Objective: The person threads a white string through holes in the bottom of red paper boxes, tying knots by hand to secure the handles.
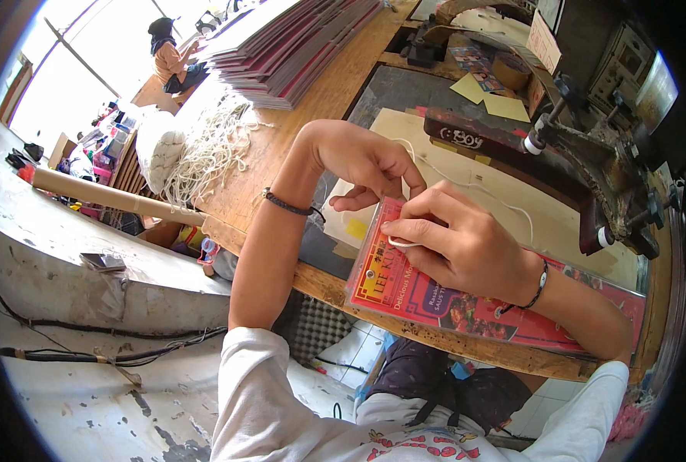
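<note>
Right hand [458, 239]: we press it flat on the red printed card pack [466, 304], fingers curled, fingertips pinching a loop of white string [481, 189] at the pack's top edge.
Left hand [366, 165]: we hold it at eleven o'clock of the right hand, half closed, fingers bent down onto the same string just beside the pack's corner.
Red printed card pack: it lies on the wooden workbench [297, 115] close to its near edge, running out toward four o'clock under our right forearm.
White string: from the fingers it trails toward three o'clock across a pale board [512, 223].
Punch press [582, 162]: dark iron, at one o'clock of the hands.
Stacked cards [297, 46]: a tall pile at eleven o'clock, far end of the bench.
String bundle [204, 150]: loose white heap at nine o'clock.
Another person [170, 58]: seated well apart at eleven o'clock.
</note>
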Demonstrator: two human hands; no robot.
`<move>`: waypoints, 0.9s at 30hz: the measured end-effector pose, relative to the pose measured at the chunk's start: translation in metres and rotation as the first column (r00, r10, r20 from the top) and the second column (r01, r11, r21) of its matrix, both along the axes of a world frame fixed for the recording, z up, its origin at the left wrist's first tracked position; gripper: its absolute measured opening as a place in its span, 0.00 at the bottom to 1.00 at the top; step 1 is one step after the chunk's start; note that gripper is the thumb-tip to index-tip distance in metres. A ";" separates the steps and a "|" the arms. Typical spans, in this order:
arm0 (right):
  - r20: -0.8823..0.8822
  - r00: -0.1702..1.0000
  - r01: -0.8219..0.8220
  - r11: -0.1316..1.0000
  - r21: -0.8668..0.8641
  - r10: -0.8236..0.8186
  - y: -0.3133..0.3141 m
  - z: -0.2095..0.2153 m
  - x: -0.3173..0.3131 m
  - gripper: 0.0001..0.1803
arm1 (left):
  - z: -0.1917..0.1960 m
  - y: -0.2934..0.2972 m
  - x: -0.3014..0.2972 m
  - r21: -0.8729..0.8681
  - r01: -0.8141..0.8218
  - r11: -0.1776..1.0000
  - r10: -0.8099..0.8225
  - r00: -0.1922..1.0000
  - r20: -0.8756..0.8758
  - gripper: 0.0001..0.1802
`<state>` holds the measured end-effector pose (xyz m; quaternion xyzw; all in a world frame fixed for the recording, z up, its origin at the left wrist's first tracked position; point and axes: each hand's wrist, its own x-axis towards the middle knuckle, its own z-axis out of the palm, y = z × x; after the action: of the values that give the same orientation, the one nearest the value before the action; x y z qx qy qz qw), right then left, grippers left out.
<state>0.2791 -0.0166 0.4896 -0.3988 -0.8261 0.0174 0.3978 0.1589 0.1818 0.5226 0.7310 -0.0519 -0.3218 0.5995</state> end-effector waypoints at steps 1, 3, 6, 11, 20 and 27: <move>-0.006 1.000 0.000 1.000 -0.019 0.000 -0.001 0.001 0.000 0.14 | 0.000 0.000 0.000 0.013 0.002 1.000 -0.002 1.000 -0.002 0.18; -0.007 1.000 -0.001 1.000 -0.024 0.001 -0.001 0.001 -0.001 0.13 | -0.004 0.003 0.000 0.012 -0.001 1.000 0.001 1.000 -0.011 0.17; 0.024 1.000 0.013 1.000 0.012 -0.014 0.002 -0.001 0.001 0.14 | 0.000 0.001 0.002 0.044 -0.008 0.999 0.009 1.000 -0.016 0.17; 0.077 0.991 0.105 0.994 0.022 -0.106 -0.002 -0.001 -0.006 0.12 | 0.000 0.001 0.001 0.043 -0.013 0.999 0.014 0.999 -0.031 0.18; 0.347 0.937 0.097 0.988 -0.124 -0.049 -0.020 0.019 -0.003 0.47 | -0.005 0.003 0.001 0.042 0.014 0.999 -0.014 1.000 -0.002 0.15; 0.436 0.892 0.246 0.936 -0.251 -0.117 -0.042 0.021 -0.020 0.58 | -0.006 0.005 0.003 0.003 0.010 1.000 -0.010 1.000 -0.017 0.14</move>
<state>0.2595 -0.0581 0.5106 -0.5251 -0.8378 0.0194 0.1484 0.1615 0.1867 0.5163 0.7290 -0.0500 -0.3310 0.5970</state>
